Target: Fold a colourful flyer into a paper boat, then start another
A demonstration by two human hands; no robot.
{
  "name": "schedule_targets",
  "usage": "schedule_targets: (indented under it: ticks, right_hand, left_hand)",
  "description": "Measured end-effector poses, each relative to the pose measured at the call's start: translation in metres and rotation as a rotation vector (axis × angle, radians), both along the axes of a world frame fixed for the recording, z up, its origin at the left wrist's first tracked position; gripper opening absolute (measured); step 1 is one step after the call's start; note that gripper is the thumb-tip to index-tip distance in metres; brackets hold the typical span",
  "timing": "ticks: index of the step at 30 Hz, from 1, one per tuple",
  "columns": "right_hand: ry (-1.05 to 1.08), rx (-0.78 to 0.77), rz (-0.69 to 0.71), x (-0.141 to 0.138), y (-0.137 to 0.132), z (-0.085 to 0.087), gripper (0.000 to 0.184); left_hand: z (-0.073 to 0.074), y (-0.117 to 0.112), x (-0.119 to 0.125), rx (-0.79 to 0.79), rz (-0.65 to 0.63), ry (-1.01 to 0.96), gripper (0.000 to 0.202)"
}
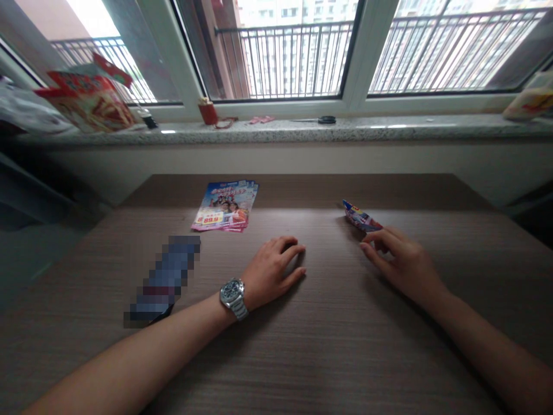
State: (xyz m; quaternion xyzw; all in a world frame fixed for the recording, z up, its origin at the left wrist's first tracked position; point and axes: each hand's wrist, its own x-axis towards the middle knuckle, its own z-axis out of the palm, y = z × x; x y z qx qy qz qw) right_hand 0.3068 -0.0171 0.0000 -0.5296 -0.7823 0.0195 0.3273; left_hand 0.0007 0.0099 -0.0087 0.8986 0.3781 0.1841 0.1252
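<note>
My right hand (400,259) pinches the near end of a small folded paper (360,218), printed in blue, red and white like the flyers. The paper's far end points up and to the left, close above the table. My left hand (274,268) rests on the wood grain near the middle, fingers apart and holding nothing. A steel wristwatch (233,297) is on that wrist. Beyond the left hand lies a small stack of printed flyers (227,206), slightly fanned. A blurred-out phone-like slab (166,279) lies left of my left forearm.
The brown table (276,357) reaches to the wall under a granite windowsill (276,132). On the sill are a red snack bag (95,98), a small red container (208,111), scissors (326,120) and a small dark-capped bottle (148,118).
</note>
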Motion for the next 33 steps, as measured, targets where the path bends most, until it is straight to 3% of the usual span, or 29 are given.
schedule_targets:
  ticks: [4,7,15,20,26,33]
  right_hand:
    - [0.021,-0.188,0.158,-0.016,-0.005,-0.009,0.014]
    - [0.026,-0.265,0.19,-0.022,-0.004,-0.016,0.015]
    - [0.041,-0.289,0.212,-0.021,-0.002,-0.02,0.015]
    - [0.06,-0.308,0.208,-0.02,-0.003,-0.019,0.016]
    - [0.053,-0.292,0.212,-0.02,-0.004,-0.018,0.015]
    - [0.05,-0.29,0.207,-0.02,-0.004,-0.017,0.016]
  left_hand:
    - [0.0,0.0,0.0,0.004,-0.001,0.0,0.041]
    - [0.0,0.001,-0.001,-0.001,-0.001,0.005,0.041]
    - [-0.001,0.001,-0.001,-0.017,0.003,-0.024,0.04]
    - [0.006,0.005,-0.005,-0.062,-0.008,-0.085,0.041]
    - [0.016,0.025,-0.023,0.121,0.228,0.067,0.047]
    - [0.013,0.042,-0.042,0.239,0.488,0.384,0.062]
